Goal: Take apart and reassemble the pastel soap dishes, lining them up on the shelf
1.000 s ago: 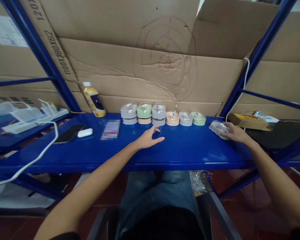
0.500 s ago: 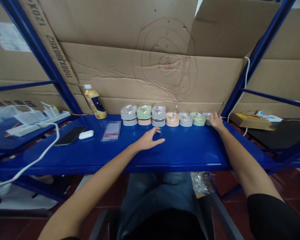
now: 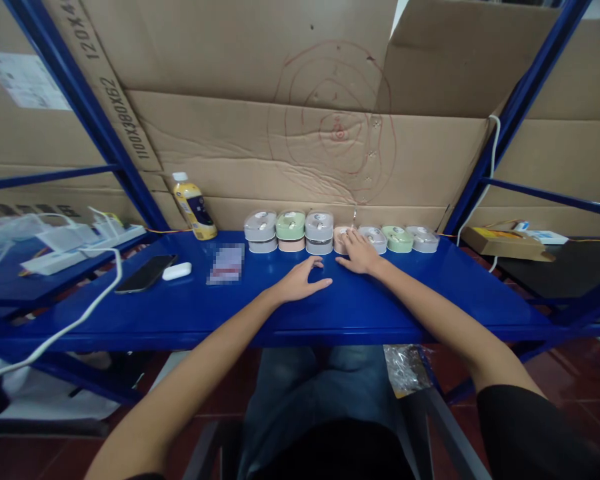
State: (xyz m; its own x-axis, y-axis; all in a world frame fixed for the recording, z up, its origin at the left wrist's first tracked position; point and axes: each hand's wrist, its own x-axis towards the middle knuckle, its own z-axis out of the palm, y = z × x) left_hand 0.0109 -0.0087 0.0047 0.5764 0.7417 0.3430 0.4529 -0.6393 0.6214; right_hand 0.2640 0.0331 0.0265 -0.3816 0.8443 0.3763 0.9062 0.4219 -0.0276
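Observation:
Along the back of the blue table runs a row of small oval lidded boxes. On its left are stacked pairs: a grey stack (image 3: 260, 230), a green-over-pink stack (image 3: 290, 230) and another grey stack (image 3: 319, 228). Single boxes follow to the right: a pink box (image 3: 339, 236), a grey box (image 3: 375, 235), a green box (image 3: 399, 239) and another grey box (image 3: 424, 239). My right hand (image 3: 361, 256) reaches over the pink box, fingers stretched across its lid, thumb apart near its front. My left hand (image 3: 300, 281) rests in front of the third stack, thumb and fingers apart, empty.
A yellow drink bottle (image 3: 195, 208) stands at the back left. Nearer lie a blurred-out packet (image 3: 226, 264), a white earbud case (image 3: 177, 271) and a dark phone (image 3: 146, 274). A power strip (image 3: 80, 250) with cables is farther left. Blue posts and cardboard bound the table (image 3: 380, 307).
My right hand has left the grey box at the right end and moved left to the pink box. My left hand stays in about the same place. The view has shifted slightly.

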